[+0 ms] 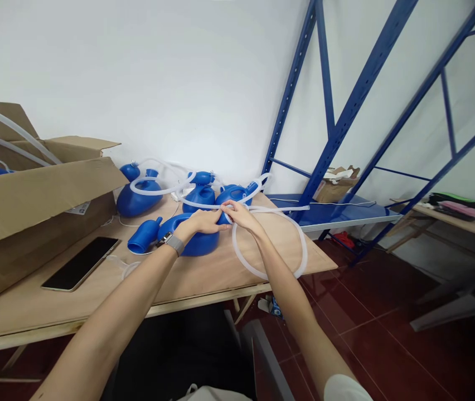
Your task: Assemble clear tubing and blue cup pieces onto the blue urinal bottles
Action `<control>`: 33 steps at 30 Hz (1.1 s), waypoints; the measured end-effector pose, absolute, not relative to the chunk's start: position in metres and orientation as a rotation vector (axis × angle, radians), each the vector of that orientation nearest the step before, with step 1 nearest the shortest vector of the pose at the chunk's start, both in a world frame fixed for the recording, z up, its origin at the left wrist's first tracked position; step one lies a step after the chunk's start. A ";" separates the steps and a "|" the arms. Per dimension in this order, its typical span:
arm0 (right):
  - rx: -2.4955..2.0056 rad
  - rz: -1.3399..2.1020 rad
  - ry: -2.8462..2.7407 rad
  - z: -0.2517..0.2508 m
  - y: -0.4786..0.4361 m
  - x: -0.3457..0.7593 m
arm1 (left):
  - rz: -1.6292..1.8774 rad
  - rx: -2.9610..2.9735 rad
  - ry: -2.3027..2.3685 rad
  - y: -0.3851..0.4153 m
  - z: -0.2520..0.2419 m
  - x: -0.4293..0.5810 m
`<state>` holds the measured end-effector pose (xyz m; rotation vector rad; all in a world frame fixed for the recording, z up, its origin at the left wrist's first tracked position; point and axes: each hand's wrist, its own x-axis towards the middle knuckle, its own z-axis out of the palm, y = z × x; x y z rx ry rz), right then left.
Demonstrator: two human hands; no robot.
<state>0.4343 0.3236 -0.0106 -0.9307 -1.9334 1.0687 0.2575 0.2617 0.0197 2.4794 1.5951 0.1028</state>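
A blue plastic bottle with a handle (198, 245) lies near the middle of the table. My left hand (204, 221), with a watch on its wrist, is closed around the bottle's neck at the right end. Right beside it, my right hand (240, 214) pinches the whitish flexible tube (304, 253) at the bottle's mouth. The fingers of both hands meet there and partly cover the joint. From my right hand the tube loops out over the table's right side. Left of the bottle is a blue cup-shaped piece (144, 235) with a narrow spout.
Behind stand more blue bottles (137, 197) with coiled tubes. An open cardboard box (45, 206) takes up the left side, with a tablet (82, 263) in front of it. At right rises a blue metal rack (333, 145). The table's front edge (204, 294) is close to me.
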 end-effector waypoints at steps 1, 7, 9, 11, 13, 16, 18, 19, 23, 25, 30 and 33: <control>-0.937 1.062 -1.932 -0.011 0.323 0.434 | 0.099 2.470 1.603 0.261 0.020 0.257; -0.984 0.997 -1.969 -0.010 0.319 0.436 | 0.098 2.426 1.595 0.262 0.027 0.256; -0.983 0.970 -1.981 -0.010 0.316 0.437 | 0.119 2.419 1.588 0.261 0.029 0.255; -0.978 0.970 -1.990 -0.010 0.315 0.438 | 0.142 2.413 1.586 0.260 0.029 0.255; -0.977 1.001 -1.988 -0.010 0.314 0.438 | 0.168 2.417 1.587 0.259 0.029 0.255; -0.968 1.068 -1.963 -0.010 0.315 0.437 | 0.211 2.432 1.572 0.259 0.028 0.252; -0.951 1.105 -1.938 -0.010 0.316 0.437 | 0.249 2.438 1.537 0.261 0.025 0.251; -0.943 1.122 -1.927 -0.010 0.317 0.437 | 0.272 2.440 1.519 0.262 0.024 0.250; -0.923 1.163 -1.890 -0.010 0.316 0.436 | 0.319 2.450 1.485 0.264 0.021 0.247; -0.915 1.171 -1.876 -0.009 0.315 0.436 | 0.316 2.449 1.482 0.264 0.021 0.247; -0.934 1.195 -1.842 -0.007 0.314 0.434 | 0.314 2.427 1.476 0.263 0.024 0.248; -0.948 1.212 -1.824 -0.007 0.315 0.433 | 0.328 2.427 1.479 0.262 0.023 0.248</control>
